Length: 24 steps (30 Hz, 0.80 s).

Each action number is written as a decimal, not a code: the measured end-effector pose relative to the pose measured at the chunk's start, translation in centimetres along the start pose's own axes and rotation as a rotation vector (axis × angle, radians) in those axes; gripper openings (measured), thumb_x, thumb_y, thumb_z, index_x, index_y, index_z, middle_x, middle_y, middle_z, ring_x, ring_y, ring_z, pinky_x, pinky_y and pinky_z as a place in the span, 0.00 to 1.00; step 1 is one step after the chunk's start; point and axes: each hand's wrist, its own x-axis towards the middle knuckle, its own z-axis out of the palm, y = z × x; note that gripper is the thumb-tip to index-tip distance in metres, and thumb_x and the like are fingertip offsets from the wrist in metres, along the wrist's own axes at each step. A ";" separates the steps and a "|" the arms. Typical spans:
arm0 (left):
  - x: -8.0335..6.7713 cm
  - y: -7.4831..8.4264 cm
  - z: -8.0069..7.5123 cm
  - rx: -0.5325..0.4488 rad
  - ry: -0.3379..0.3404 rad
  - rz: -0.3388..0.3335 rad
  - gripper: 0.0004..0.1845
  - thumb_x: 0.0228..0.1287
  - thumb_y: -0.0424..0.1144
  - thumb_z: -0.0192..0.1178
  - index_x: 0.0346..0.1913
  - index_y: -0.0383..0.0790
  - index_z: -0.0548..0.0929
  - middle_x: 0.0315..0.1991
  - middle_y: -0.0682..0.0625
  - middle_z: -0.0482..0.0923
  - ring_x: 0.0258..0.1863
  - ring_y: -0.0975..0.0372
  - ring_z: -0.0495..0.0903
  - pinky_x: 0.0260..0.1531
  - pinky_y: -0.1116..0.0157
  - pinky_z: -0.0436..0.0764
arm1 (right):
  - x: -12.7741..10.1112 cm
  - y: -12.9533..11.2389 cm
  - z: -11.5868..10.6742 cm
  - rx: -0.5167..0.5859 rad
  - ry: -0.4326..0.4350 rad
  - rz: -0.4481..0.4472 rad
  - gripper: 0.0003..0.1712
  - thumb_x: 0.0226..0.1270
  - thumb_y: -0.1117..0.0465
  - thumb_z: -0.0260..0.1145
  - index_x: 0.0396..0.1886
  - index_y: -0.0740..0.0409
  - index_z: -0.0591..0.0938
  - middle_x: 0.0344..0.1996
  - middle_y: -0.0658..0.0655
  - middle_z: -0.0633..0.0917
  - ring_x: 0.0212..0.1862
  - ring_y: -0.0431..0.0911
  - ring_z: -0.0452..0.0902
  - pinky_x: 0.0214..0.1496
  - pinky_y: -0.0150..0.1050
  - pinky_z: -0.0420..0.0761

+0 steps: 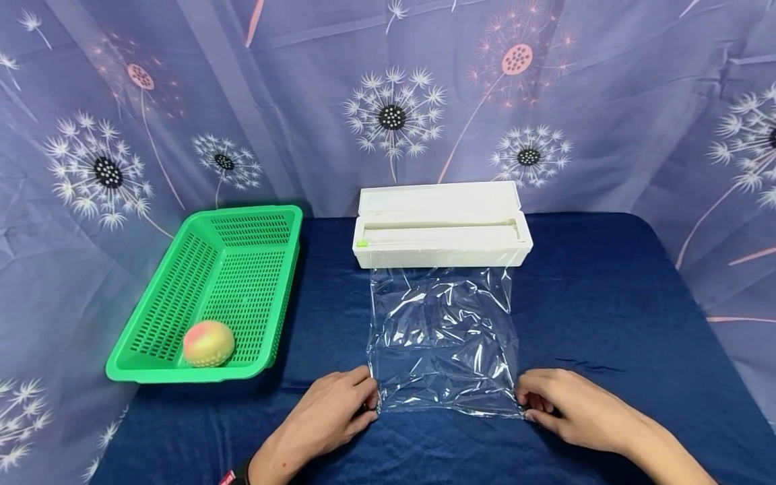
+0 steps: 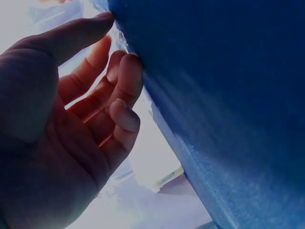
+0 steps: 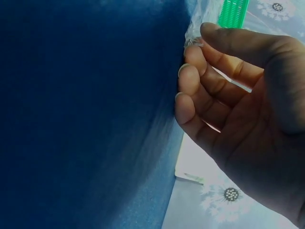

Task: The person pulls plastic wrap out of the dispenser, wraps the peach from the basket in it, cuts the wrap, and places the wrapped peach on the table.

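Head view: left hand (image 1: 330, 411) and right hand (image 1: 566, 404) each pinch a near corner of the cling film sheet (image 1: 442, 337), drawn flat over the blue tablecloth (image 1: 606, 303) from the white dispenser box (image 1: 441, 225). Likely next: cutting it free, holding tension evenly.

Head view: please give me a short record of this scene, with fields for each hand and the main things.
left hand: pinches near left corner of film
right hand: pinches near right corner of film
film: pulled out from dispenser, lies wrinkled on blue cloth
dispenser: white, lid open
basket: green, left of film, holds one fruit
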 end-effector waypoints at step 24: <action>-1.8 -2.2 -9.3 0.027 0.276 -0.103 0.05 0.69 0.45 0.70 0.41 0.56 0.84 0.39 0.66 0.79 0.34 0.71 0.80 0.36 0.63 0.81 | 0.0 0.1 0.3 -0.025 -0.013 0.038 0.23 0.62 0.63 0.82 0.39 0.36 0.77 0.33 0.32 0.74 0.32 0.27 0.70 0.31 0.27 0.71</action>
